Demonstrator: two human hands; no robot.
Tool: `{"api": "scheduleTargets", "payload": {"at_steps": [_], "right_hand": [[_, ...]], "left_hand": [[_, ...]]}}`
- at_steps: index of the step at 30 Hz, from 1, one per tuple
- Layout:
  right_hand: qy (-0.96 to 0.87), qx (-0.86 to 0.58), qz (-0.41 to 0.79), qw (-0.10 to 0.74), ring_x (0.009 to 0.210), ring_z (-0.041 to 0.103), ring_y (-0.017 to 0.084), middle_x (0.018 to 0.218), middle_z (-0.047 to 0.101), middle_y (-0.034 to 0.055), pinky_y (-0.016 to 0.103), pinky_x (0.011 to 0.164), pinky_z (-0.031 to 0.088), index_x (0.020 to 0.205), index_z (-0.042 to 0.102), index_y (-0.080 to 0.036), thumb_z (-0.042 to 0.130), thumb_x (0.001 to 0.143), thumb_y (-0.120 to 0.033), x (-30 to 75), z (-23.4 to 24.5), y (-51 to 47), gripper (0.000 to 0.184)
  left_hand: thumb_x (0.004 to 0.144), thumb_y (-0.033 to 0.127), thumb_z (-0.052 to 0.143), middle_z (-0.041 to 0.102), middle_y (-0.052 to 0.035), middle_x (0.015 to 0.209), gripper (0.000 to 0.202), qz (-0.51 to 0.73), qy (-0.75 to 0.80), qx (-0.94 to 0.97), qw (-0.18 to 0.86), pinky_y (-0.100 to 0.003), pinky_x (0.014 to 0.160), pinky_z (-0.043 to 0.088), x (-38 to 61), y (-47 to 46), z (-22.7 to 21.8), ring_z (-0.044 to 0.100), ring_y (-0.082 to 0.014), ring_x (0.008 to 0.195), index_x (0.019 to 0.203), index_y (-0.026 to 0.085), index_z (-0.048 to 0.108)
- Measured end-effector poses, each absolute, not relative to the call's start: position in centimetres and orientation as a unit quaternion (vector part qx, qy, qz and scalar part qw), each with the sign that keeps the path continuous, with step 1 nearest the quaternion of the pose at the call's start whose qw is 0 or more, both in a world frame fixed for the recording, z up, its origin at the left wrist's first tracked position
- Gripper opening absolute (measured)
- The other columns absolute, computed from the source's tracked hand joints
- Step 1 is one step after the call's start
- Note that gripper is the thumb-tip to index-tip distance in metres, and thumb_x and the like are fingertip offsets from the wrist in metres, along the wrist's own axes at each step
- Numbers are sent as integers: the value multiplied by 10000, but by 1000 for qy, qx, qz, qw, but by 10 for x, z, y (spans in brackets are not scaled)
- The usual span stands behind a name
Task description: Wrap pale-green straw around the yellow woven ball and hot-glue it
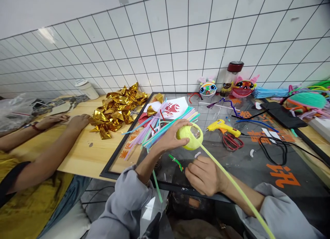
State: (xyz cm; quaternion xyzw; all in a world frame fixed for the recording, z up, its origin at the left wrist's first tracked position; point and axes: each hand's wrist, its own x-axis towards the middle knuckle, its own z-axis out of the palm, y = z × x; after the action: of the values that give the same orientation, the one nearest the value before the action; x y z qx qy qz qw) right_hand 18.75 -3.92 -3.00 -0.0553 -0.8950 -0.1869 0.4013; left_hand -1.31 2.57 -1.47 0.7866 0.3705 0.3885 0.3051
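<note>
Yellow yarn ball (191,142) held above the counter (242,163); left hand (174,133), grip clamped on its side. Right hand (203,175) curled near the counter's edge; whether it holds anything cannot be told.

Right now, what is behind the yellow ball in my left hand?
Beyond the yellow ball, coloured strips and dark tabletop show; what the ball and left hand cover is hidden.

Passable lane over dark mat (241,165) between right hand (203,175) and red scissors (232,142); black cord (285,151) bars its right, yellow strand (221,172) slants across near side.
</note>
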Motion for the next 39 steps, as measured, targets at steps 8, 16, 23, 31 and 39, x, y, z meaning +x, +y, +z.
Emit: {"api": "scheduleTargets", "payload": {"at_steps": [8, 16, 23, 31, 39], "right_hand": [[-847, -262, -163, 433, 556, 365, 174, 586, 434, -5, 357, 558, 280, 659, 523, -232, 464, 825, -61, 209, -34, -7, 246], [-803, -442, 99, 388, 1275, 549, 334, 1349, 579, 154, 522, 996, 464, 1464, 479, -225, 562, 935, -495, 229, -50, 27, 600], [-823, -421, 192, 329, 1449, 397, 385, 1548, 437, 178, 611, 1116, 384, 1593, 306, -281, 646, 832, -698, 224, -62, 31, 932], [-839, -342, 226, 357, 1437, 426, 343, 1514, 466, 161, 569, 1181, 360, 1566, 375, -271, 695, 846, -627, 225, -59, 35, 865], [-846, -315, 228, 365, 1439, 428, 334, 1513, 467, 158, 572, 1180, 379, 1572, 352, -291, 713, 862, -563, 223, -52, 34, 842]], "left_hand": [[739, 248, 696, 593, -114, 1397, 515, 375, 379, 780, 328, -505, 1203, 383, -14, 27, -11, 537, -321, 1365, 1249, 223, 629], [756, 257, 676, 565, -124, 1418, 519, 367, 363, 797, 313, -519, 1215, 364, -14, 24, -11, 525, -316, 1373, 1269, 215, 603], [669, 442, 866, 561, -141, 1426, 720, 359, 367, 800, 313, -513, 1186, 402, -9, 22, -9, 546, -329, 1346, 1291, 220, 579], [570, 463, 937, 596, -137, 1353, 790, 387, 334, 796, 324, -504, 1148, 441, -4, 27, -14, 575, -324, 1286, 1237, 216, 593], [560, 466, 949, 594, -130, 1396, 832, 388, 351, 788, 325, -515, 1181, 405, -3, 30, -20, 554, -333, 1324, 1275, 230, 594]]}}
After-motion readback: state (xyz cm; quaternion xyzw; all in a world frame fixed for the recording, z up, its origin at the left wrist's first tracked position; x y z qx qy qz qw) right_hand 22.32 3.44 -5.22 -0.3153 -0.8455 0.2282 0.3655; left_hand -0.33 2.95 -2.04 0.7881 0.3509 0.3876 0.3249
